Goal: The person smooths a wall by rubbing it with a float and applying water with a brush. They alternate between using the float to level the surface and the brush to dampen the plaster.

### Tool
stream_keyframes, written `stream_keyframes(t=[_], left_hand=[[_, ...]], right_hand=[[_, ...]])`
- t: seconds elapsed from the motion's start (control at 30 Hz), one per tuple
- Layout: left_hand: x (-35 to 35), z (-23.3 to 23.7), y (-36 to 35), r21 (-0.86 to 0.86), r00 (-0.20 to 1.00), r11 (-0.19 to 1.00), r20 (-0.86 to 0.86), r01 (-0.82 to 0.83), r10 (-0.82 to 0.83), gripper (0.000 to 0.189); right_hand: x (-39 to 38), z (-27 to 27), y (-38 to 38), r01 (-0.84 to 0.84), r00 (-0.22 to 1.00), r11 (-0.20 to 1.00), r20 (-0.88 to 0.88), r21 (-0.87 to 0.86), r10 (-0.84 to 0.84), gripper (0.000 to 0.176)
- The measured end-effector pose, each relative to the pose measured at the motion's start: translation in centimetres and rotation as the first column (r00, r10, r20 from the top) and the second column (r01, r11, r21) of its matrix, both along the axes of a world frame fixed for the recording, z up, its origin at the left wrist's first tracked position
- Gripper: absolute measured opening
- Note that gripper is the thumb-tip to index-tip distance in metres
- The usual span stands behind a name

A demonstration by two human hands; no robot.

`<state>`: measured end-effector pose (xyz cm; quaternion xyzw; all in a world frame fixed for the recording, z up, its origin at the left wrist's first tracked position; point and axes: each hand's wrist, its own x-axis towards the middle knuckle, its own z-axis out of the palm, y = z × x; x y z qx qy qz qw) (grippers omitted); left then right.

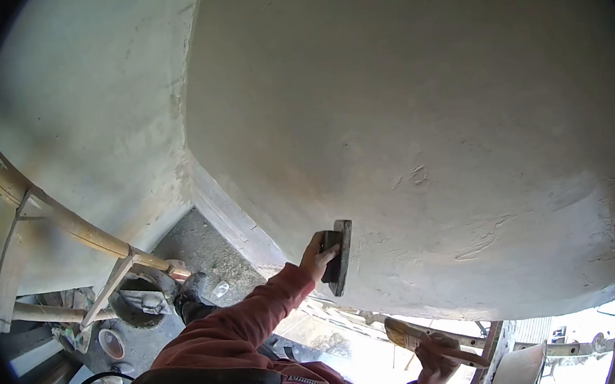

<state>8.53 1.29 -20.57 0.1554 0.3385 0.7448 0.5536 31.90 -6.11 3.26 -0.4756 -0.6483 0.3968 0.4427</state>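
The left hand [318, 261] is gripping the float [341, 260] against the wall [420, 120], its long axis running nearly upright in view, top leaning slightly right; the right hand [438, 362] is clasping a brush [403, 334], bristles pointing up-left.

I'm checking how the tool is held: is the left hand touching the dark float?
Touching. The head view shows the left hand closed around the handle of the float.

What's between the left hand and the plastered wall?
A dark float, gripped by the left hand; the head view shows it, though contact with the wall is unclear.
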Motion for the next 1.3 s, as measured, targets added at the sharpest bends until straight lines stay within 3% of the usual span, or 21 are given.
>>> stream_keyframes(t=[0.1, 0.17, 0.2, 0.23, 0.3, 0.33, 0.37, 0.4, 0.43, 0.47, 0.57, 0.67, 0.77, 0.8, 0.9, 0.93, 1.0, 1.1, 1.17, 1.27, 1.3], left_hand=[[3.1, 2.8, -5.4, 0.123, 0.867, 0.904, 0.255, 0.41, -0.428, 0.04], [4.0, 4.6, -7.4, 0.247, 0.726, 0.783, 0.294, 0.57, -0.622, 0.049], [3.6, 4.1, -7.7, 0.268, 0.674, 0.731, 0.284, 0.627, -0.682, 0.05], [2.8, 3.4, -8.2, 0.288, 0.619, 0.677, 0.273, 0.677, -0.736, 0.05], [0.3, 4.5, -8.3, 0.14, 0.696, 0.715, 0.161, 0.685, -0.699, 0.052], [-1.1, 6.2, -7.9, 0.052, 0.814, 0.827, 0.152, 0.56, -0.561, 0.048], [-2.3, 5.3, -5.9, 0.075, 0.918, 0.919, -0.129, 0.386, -0.375, 0.038], [-3.6, 7.4, -4.6, 0.108, 0.971, 0.988, -0.224, 0.108, -0.082, 0.033], [-5.3, 8.9, -2.6, 0.103, 0.902, 0.976, -0.374, -0.193, 0.218, 0.034], [-6.6, 10.2, -0.2, 0.243, 0.902, 0.904, -0.169, -0.352, 0.396, 0.036], [-9.7, 12.5, 6.8, 0.367, 0.603, 0.668, -0.289, -0.647, 0.743, 0.044], [-6.3, 13.2, 8.2, 0.433, 0.268, 0.606, -0.62, -0.667, 0.738, 0.05], [-4.6, 5.8, 8.8, 0.236, 0.432, 0.617, -0.531, -0.75, 0.729, 0.047], [-6.1, 4.6, 9.9, 0.268, 0.527, 0.588, -0.269, -0.763, 0.806, 0.045], [-10.4, 10.8, 9.2, 0.222, 0.583, 0.597, -0.131, -0.771, 0.802, 0.043], [-9.5, 11.4, 9.1, 0.216, 0.584, 0.6, -0.137, -0.77, 0.8, 0.043], [-7.2, 12.2, 8.3, 0.425, 0.273, 0.593, -0.605, -0.683, 0.748, 0.047], [-6.2, 6.2, 8.5, 0.346, 0.32, 0.63, -0.636, -0.695, 0.702, 0.049], [-10.4, 5.2, 9.6, 0.195, 0.563, 0.611, -0.251, -0.767, 0.787, 0.047], [-12.8, 11.4, 8.6, 0.209, 0.532, 0.592, -0.283, -0.778, 0.798, 0.046], [-11.1, 12.3, 8.3, 0.283, 0.399, 0.571, -0.484, -0.771, 0.779, 0.045]], right_hand=[[-4.1, -1.3, 1.0, -0.237, 0.971, 0.971, 0.031, -0.023, 0.238, 0.033], [-5.5, -2.5, 1.8, -0.228, 0.973, 0.97, 0.011, -0.082, 0.23, 0.034], [-5.4, -2.8, 2.7, -0.209, 0.967, 0.975, -0.163, -0.071, 0.195, 0.034], [-5.0, -2.4, 3.8, -0.148, 0.976, 0.986, -0.153, 0.075, 0.158, 0.035], [-3.2, -1.6, 5.2, 0.062, 0.99, 0.962, -0.138, 0.267, -0.026, 0.035], [-1.3, -1.3, 5.8, 0.086, 0.989, 0.964, -0.142, 0.251, -0.051, 0.035], [0.4, -1.2, 6.0, 0.107, 0.987, 0.966, -0.143, 0.235, -0.074, 0.035], [1.0, -0.7, 5.3, 0.147, 0.981, 0.972, -0.152, 0.181, -0.119, 0.035], [1.7, -1.0, 4.7, 0.154, 0.981, 0.98, -0.139, 0.124, -0.137, 0.036], [2.9, -1.7, 4.0, 0.132, 0.99, 0.982, -0.071, 0.135, -0.124, 0.036], [2.8, -2.9, 1.5, 0.196, 0.98, 0.98, 0.004, 0.043, -0.197, 0.036], [3.6, -3.6, -0.3, 0.199, 0.972, 0.98, 0.122, 0.007, -0.199, 0.036], [5.8, -4.2, -0.9, 0.228, 0.97, 0.972, 0.099, -0.053, -0.222, 0.039], [7.0, -4.0, -1.0, 0.226, 0.966, 0.973, 0.14, -0.045, -0.218, 0.039], [9.4, -4.0, -1.4, 0.269, 0.917, 0.962, 0.318, -0.052, -0.239, 0.027], [9.7, -4.0, -1.3, 0.294, 0.866, 0.955, 0.435, -0.04, -0.249, 0.019], [10.1, -3.7, -1.1, 0.327, 0.721, 0.945, 0.647, -0.003, -0.248, 0.027], [10.3, -3.7, 0.3, 0.279, 0.717, 0.96, 0.658, 0.033, -0.23, 0.026], [10.5, -3.6, 0.8, 0.25, 0.702, 0.966, 0.675, 0.066, -0.228, 0.025], [10.4, -4.6, 0.8, 0.199, 0.677, 0.978, 0.712, 0.064, -0.185, 0.024], [10.6, -4.7, 0.6, 0.182, 0.662, 0.982, 0.731, 0.06, -0.167, 0.024]])
